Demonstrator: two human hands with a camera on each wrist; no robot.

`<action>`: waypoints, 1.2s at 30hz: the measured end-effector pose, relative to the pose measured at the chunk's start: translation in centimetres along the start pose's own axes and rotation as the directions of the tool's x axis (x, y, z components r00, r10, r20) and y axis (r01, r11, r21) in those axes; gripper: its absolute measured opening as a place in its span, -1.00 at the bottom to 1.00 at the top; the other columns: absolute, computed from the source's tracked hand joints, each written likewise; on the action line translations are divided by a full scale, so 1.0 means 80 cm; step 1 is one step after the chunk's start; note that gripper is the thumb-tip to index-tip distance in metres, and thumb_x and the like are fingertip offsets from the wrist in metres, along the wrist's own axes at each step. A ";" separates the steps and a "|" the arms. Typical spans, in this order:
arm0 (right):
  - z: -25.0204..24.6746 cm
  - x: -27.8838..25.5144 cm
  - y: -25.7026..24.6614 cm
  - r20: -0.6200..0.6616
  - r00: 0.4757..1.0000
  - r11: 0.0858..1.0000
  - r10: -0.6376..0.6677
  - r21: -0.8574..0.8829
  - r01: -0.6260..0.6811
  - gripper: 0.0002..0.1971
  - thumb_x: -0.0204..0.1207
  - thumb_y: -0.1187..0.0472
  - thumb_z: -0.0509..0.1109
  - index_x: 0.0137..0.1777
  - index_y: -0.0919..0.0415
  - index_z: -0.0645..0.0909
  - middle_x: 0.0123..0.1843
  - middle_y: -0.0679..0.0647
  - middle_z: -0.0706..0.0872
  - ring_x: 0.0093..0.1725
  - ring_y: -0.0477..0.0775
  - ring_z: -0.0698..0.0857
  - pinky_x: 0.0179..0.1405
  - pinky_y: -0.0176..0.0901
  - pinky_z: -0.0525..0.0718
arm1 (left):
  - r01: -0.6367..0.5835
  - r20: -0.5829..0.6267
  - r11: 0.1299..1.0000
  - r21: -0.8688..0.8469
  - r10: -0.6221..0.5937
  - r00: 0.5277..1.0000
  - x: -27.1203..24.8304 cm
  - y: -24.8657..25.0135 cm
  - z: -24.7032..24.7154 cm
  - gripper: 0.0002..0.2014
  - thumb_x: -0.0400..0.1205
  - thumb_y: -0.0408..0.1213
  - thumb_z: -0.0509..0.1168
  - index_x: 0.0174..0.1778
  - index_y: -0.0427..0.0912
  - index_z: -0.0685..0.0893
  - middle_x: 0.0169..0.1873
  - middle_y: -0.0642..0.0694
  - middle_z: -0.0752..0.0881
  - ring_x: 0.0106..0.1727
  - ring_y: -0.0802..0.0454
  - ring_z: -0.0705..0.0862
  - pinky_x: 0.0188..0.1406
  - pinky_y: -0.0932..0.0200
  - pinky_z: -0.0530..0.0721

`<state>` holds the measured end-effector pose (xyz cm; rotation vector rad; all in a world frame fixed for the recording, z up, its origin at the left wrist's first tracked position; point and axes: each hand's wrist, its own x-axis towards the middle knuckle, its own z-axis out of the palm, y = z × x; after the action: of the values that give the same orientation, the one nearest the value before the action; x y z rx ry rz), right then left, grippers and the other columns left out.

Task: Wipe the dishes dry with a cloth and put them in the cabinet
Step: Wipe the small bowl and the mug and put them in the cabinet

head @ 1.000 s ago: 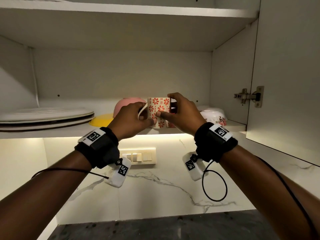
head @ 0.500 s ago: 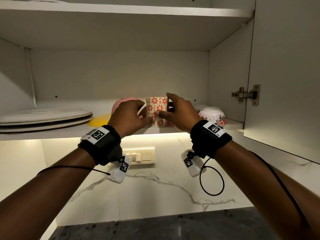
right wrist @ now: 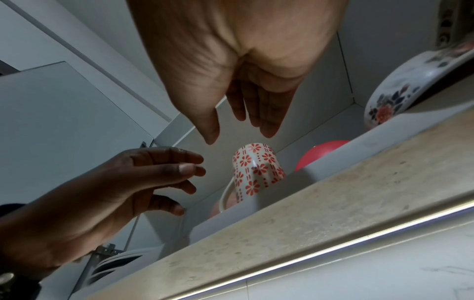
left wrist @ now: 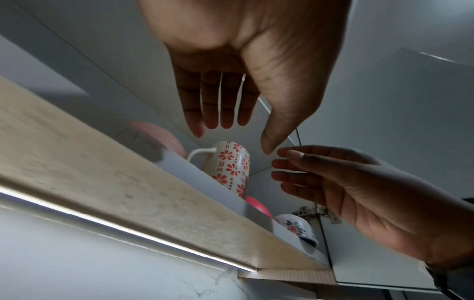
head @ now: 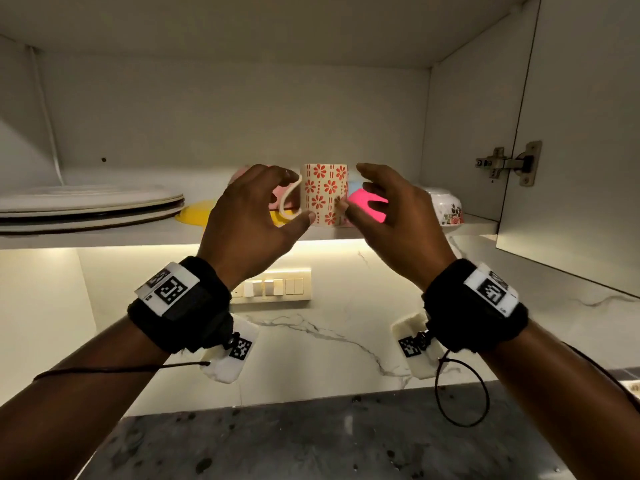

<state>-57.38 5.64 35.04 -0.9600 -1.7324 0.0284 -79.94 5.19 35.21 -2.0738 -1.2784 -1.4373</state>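
Where mug [head: 323, 194] stands, pink bowls [head: 360, 202] crowd behind; plates [head: 90, 202] left.

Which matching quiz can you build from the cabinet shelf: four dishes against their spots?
Dishes:
1 patterned mug
2 plate stack
3 yellow dish
4 flowered bowl

Spots on the shelf:
A far right end
B far left end
C middle, upright, handle to the left
D just right of the plate stack

Pairs: 1-C, 2-B, 3-D, 4-A
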 end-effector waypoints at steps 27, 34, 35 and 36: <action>-0.326 -0.349 -0.019 -0.189 0.982 0.995 -0.028 -0.097 0.010 -0.70 0.66 0.14 0.53 0.36 0.12 0.75 0.38 -0.14 0.79 0.31 -0.02 0.80 0.14 0.12 0.85 | -0.122 0.154 0.953 -0.278 0.169 0.974 -0.169 0.295 0.030 -0.48 0.61 0.25 0.40 0.46 0.17 0.62 0.35 0.24 0.64 0.31 0.14 0.66 0.08 -0.09 0.81; -0.411 -0.410 -0.026 -0.369 0.923 0.988 0.109 -0.060 -0.141 -0.81 0.58 0.01 0.53 0.09 0.07 0.82 0.05 -0.17 0.89 0.07 -0.07 0.87 0.02 -0.17 0.85 | -0.147 0.181 0.946 -0.288 0.205 0.962 -0.191 0.375 0.025 -0.45 0.60 0.31 0.36 0.49 0.23 0.59 0.43 0.26 0.62 0.35 0.17 0.65 0.13 -0.12 0.84; -0.418 -0.410 -0.030 -0.401 0.911 0.986 0.099 -0.080 -0.143 -0.83 0.59 0.00 0.53 -0.03 0.10 0.80 -0.09 -0.10 0.88 -0.06 -0.03 0.87 -0.09 -0.14 0.84 | -0.149 0.180 0.946 -0.289 0.207 0.962 -0.192 0.381 0.023 -0.46 0.60 0.31 0.36 0.49 0.24 0.58 0.43 0.27 0.62 0.35 0.18 0.65 0.13 -0.12 0.84; -0.424 -0.410 -0.034 -0.437 0.896 0.985 0.081 -0.104 -0.139 -0.78 0.60 0.01 0.53 -0.15 0.15 0.76 -0.22 -0.02 0.84 -0.18 0.03 0.84 -0.20 -0.05 0.81 | -0.152 0.178 0.944 -0.292 0.210 0.961 -0.193 0.389 0.019 -0.46 0.60 0.31 0.37 0.49 0.25 0.58 0.43 0.28 0.61 0.35 0.18 0.65 0.13 -0.13 0.84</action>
<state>-29.15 -30.52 23.82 -1.0697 -1.2795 -0.2153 -55.59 -18.56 28.04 -2.5102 -0.9648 -1.4130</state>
